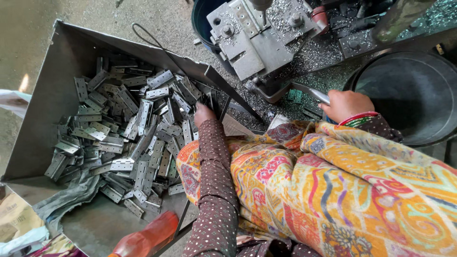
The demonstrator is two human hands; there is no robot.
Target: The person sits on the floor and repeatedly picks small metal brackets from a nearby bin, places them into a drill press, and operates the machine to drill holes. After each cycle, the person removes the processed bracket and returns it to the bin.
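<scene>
My left hand (203, 113) reaches down into the near right corner of a large grey metal tray (52, 90) heaped with several flat metal hinge plates (128, 128). Its fingers are among the plates and mostly hidden, so I cannot tell whether they grip one. My right hand (345, 104) is closed around a shiny metal lever handle (312, 93) that sticks out from the drilling machine (257, 38). A dotted brown sleeve covers my left arm, and bangles sit on my right wrist.
The machine's steel fixture and bed are strewn with metal shavings (314, 57). A large black bucket (414, 95) stands to the right. A grey cloth (71, 197) lies in the tray's near part, an orange bottle (145, 238) at its edge. Patterned fabric covers my lap.
</scene>
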